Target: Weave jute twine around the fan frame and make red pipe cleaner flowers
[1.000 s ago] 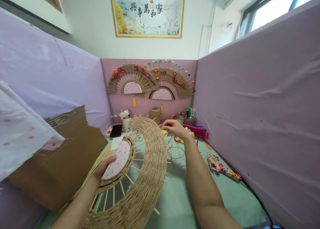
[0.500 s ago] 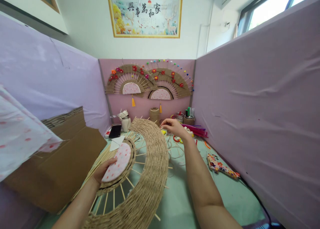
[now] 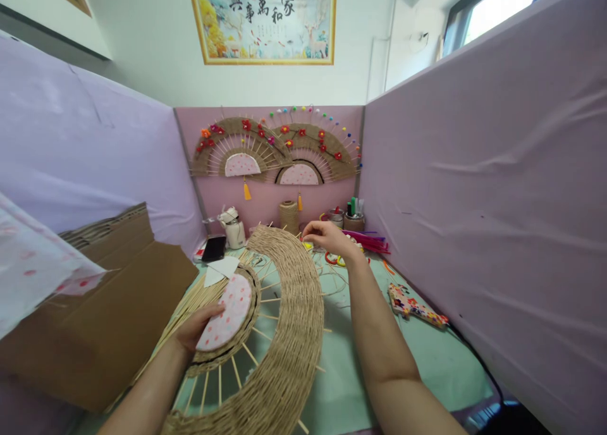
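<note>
My left hand (image 3: 202,327) grips a half-round woven fan (image 3: 301,302) by its polka-dot centre piece (image 3: 232,318), thumb on top and the other fingers hidden beneath. A wide band of brown twine is woven over thin sticks, whose tips poke out past the outer edge. At the fan's far outer edge, my right hand (image 3: 327,236) is closed in a pinch beside the stick tips. What lies between its fingertips is too small to make out. Loose twine (image 3: 334,283) loops over the table below that hand.
Around the fan are a cone of twine (image 3: 288,217), a white bottle (image 3: 233,229), a black phone (image 3: 214,248), cardboard (image 3: 104,321) and thin sticks (image 3: 199,305). Pink pipe cleaners (image 3: 370,241) and a flowered glue gun (image 3: 412,307) with a cord lie right. Two finished fans (image 3: 313,144) hang behind.
The whole view has shifted slightly. The fan has turned or moved a little with my left hand still on it; my right hand keeps its pinch at the far edge.
</note>
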